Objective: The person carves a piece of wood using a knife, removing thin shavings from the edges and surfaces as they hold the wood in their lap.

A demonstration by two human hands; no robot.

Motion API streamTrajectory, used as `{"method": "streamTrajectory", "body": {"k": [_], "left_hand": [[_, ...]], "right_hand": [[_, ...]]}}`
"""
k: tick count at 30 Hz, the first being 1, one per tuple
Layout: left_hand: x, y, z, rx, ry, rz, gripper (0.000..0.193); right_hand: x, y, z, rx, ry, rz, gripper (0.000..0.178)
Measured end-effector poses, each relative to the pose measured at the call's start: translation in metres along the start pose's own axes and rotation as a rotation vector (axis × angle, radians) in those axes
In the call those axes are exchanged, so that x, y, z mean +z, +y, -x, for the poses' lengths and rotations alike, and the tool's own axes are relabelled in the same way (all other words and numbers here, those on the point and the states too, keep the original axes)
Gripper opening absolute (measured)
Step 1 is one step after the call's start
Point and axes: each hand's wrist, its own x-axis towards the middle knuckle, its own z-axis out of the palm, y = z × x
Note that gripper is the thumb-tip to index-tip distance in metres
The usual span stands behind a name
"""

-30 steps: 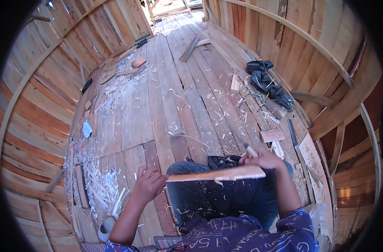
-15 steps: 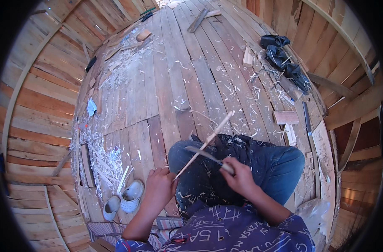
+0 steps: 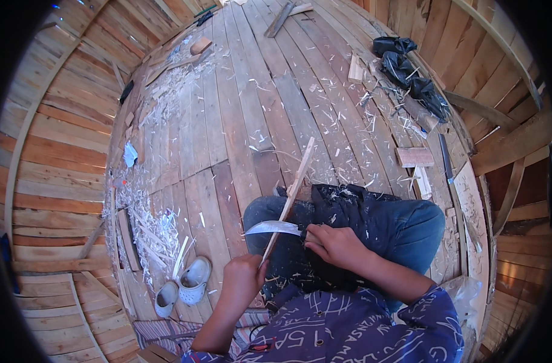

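Note:
My left hand is closed around the lower end of a long, thin wooden stick, which slants up and away over my crossed legs. In my right hand is the short wooden handle of a knife with a curved, pale metal blade. The blade lies across the stick, pointing left, flat side up toward me. It appears to touch the stick; how deep it bites cannot be seen. My jeans and a dark cloth lie beneath, dotted with wood shavings.
Pale grey clogs stand at the left beside a heap of shavings. Wood blocks, a long dark tool and black plastic bags lie along the right wall. Shavings litter the plank floor.
The stick has swung to a steeper angle, its far end shifting left and away. The knife blade has turned from slanting to nearly level and lies lower along the stick.

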Motion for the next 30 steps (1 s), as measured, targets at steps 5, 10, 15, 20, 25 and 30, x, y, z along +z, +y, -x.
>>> {"method": "streamTrajectory", "body": {"k": [5,10,15,20,25,30], "left_hand": [[0.0,0.001,-0.009,0.0,-0.033,-0.009,0.013],[-0.002,-0.003,-0.016,0.012,-0.041,-0.075,0.012],[0.003,-0.009,-0.015,0.007,0.011,-0.018,0.009],[0.002,-0.008,-0.016,-0.001,-0.003,0.004,0.009],[0.005,-0.015,-0.014,0.017,-0.001,0.012,0.01],[0.006,-0.015,-0.016,-0.002,-0.017,0.008,0.01]], "right_hand": [[-0.019,0.066,-0.035,0.026,0.125,0.23,0.024],[-0.012,0.033,-0.028,0.167,0.085,0.096,0.026],[-0.004,0.052,-0.019,0.292,0.007,-0.431,0.03],[0.001,0.057,-0.022,0.391,-0.062,-0.642,0.031],[0.005,0.057,-0.019,0.451,-0.128,-0.827,0.029],[0.006,0.048,-0.019,0.465,-0.148,-0.837,0.033]]}}
